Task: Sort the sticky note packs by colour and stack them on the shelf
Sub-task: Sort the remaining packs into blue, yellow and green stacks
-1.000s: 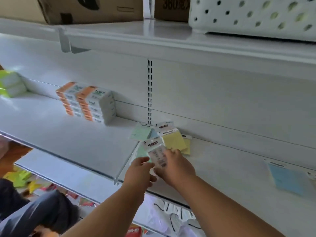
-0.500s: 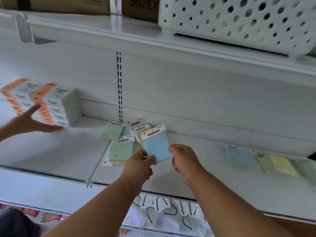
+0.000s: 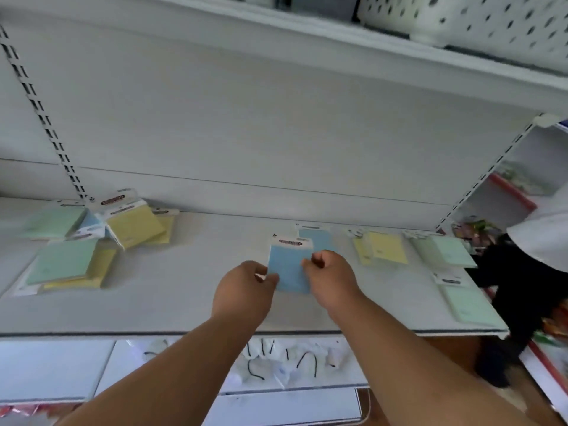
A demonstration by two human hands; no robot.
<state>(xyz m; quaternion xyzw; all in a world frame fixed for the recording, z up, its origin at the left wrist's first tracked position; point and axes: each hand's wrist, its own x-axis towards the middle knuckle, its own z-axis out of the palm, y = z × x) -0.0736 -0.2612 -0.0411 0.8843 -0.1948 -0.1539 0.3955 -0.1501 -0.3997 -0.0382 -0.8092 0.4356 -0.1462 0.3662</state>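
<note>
1. One head-worn, wide-angle view looks forward and slightly down, close to a white metal shelf (image 3: 190, 305).
2. The frame tilts; both bare forearms enter from below.

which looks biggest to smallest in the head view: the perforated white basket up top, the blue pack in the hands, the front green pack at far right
1. Perforated white basket, though cropped.
2 and 3. Front green pack and blue pack look similar; the hands hide part of the blue one, so I won't rank them.
</note>
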